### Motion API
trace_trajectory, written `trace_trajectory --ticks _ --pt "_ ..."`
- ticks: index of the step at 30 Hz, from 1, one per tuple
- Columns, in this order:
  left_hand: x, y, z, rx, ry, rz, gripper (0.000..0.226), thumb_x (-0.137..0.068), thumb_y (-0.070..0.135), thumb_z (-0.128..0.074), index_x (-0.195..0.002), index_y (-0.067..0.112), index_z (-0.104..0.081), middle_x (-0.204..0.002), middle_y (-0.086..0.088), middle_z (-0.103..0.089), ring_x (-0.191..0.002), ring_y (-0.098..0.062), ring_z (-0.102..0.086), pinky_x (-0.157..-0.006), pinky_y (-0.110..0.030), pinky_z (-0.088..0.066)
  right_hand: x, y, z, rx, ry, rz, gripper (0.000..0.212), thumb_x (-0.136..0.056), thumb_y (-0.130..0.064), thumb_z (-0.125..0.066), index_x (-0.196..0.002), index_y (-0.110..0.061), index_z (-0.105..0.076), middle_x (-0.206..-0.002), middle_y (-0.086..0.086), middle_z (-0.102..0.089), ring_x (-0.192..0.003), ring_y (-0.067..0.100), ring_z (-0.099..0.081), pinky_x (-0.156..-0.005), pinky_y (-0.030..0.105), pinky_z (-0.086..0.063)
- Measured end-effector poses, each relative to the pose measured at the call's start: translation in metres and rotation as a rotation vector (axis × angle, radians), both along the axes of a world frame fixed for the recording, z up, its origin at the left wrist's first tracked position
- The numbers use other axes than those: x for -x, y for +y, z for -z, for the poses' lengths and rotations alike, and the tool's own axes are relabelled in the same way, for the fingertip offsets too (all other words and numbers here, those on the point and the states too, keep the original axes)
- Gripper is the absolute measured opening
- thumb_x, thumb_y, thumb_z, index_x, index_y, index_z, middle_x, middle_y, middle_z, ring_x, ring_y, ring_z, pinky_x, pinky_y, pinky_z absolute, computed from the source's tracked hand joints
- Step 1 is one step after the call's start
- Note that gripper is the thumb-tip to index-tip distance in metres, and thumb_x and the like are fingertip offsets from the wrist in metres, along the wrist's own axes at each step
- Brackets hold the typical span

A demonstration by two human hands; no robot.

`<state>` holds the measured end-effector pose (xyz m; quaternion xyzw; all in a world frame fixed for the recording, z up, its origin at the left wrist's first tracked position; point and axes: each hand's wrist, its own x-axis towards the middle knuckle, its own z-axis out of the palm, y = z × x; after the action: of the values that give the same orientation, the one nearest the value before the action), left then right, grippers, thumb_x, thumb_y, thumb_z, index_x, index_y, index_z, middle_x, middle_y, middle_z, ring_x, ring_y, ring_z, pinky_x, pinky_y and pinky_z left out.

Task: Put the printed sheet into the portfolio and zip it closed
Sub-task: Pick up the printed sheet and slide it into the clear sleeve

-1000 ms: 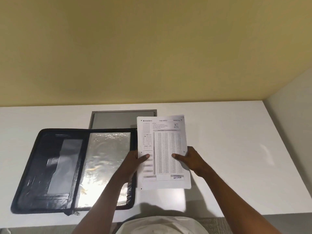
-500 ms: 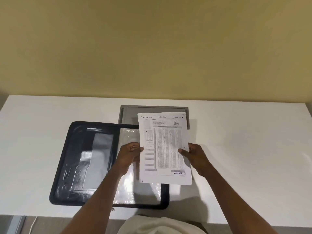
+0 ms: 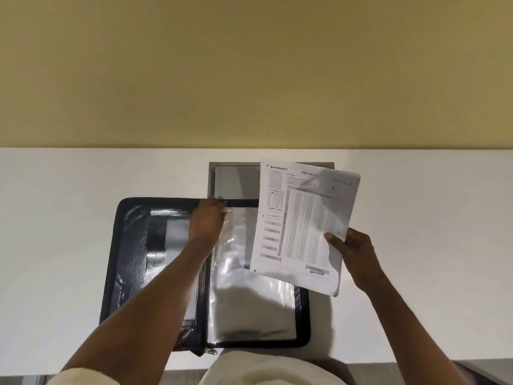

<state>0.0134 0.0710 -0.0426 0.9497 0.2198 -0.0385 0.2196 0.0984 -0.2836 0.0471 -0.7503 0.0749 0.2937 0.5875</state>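
Note:
The black zip portfolio (image 3: 130,245) lies open and flat on the white table (image 3: 416,218), with shiny clear plastic sleeves (image 3: 249,301) on its right half. My right hand (image 3: 354,252) holds the printed sheet (image 3: 302,220) by its right edge, tilted, above the portfolio's right side. My left hand (image 3: 206,220) rests at the top edge of the clear sleeves near the spine, fingers bent onto the plastic; whether it pinches a sleeve I cannot tell. The zip pull (image 3: 211,351) hangs at the spine's near end.
A grey rectangular hatch (image 3: 236,182) is set in the table behind the portfolio, partly hidden by the sheet. A yellow wall (image 3: 249,79) rises behind the table. My light-coloured clothing (image 3: 263,370) fills the bottom edge.
My left hand has let go of the sheet and moved up-left to the top of the clear sleeves. The right hand alone now holds the sheet, tilted rightward.

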Motion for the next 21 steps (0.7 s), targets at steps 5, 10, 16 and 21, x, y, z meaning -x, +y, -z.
trace_trajectory --ticks 5,10,16,21 --pt "-0.005 0.006 -0.001 -0.076 0.027 0.053 0.007 -0.089 0.013 -0.074 -0.089 0.016 -0.080 -0.097 -0.003 -0.074 -0.092 -0.027 -0.063 -0.078 -0.039 -0.052 -0.004 0.010 -0.008 -0.005 -0.038 0.036 0.017 -0.094 -0.011 -0.070 -0.108 -0.004 -0.075 -0.102 0.010 -0.080 -0.092 0.027 -0.077 -0.075 0.029 -0.063" --pt "-0.007 0.012 -0.001 -0.004 0.011 0.100 0.009 -0.087 0.009 -0.074 -0.095 0.013 -0.077 -0.107 -0.005 -0.072 -0.101 -0.027 -0.063 -0.085 -0.042 -0.053 -0.013 0.022 -0.014 -0.006 -0.090 0.052 0.017 -0.094 -0.011 -0.070 -0.109 -0.006 -0.076 -0.102 0.007 -0.080 -0.090 0.023 -0.076 -0.077 0.031 -0.063" --pt "-0.007 0.015 -0.003 0.049 0.020 0.219 0.009 -0.088 0.017 -0.070 -0.095 0.020 -0.066 -0.099 0.002 -0.067 -0.100 -0.025 -0.062 -0.085 -0.039 -0.046 -0.032 0.040 -0.021 0.004 -0.166 0.088 0.018 -0.095 -0.011 -0.070 -0.111 -0.007 -0.076 -0.100 0.001 -0.080 -0.087 0.017 -0.076 -0.074 0.027 -0.062" --pt "-0.001 0.009 0.006 0.167 -0.035 0.175 0.013 -0.086 0.020 -0.078 -0.099 0.023 -0.076 -0.111 0.003 -0.071 -0.111 -0.024 -0.061 -0.094 -0.043 -0.050 -0.046 0.060 -0.031 -0.028 -0.224 0.125 0.017 -0.094 -0.009 -0.070 -0.110 -0.008 -0.076 -0.095 -0.008 -0.080 -0.085 0.009 -0.075 -0.070 0.019 -0.058"
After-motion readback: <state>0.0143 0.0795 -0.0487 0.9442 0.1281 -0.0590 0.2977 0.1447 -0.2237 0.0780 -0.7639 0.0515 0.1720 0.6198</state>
